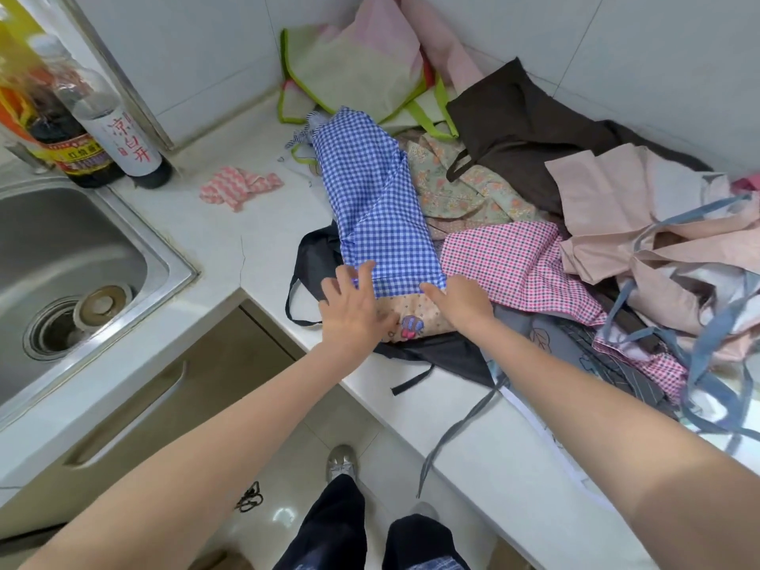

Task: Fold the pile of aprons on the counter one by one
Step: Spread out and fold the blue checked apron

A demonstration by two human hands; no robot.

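On the counter (255, 240), a blue gingham apron (376, 199) is laid in a long folded strip. Its near edge is touched by the left hand (349, 306) and right hand (460, 300), fingers straight.

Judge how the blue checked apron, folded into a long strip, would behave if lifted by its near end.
The blue checked apron looks thin and creased, so it would probably droop and unfold rather than stay a strip. It seems light for its size. Both the left hand and right hand rest at its near edge, and its loose tie at the far end may trail.
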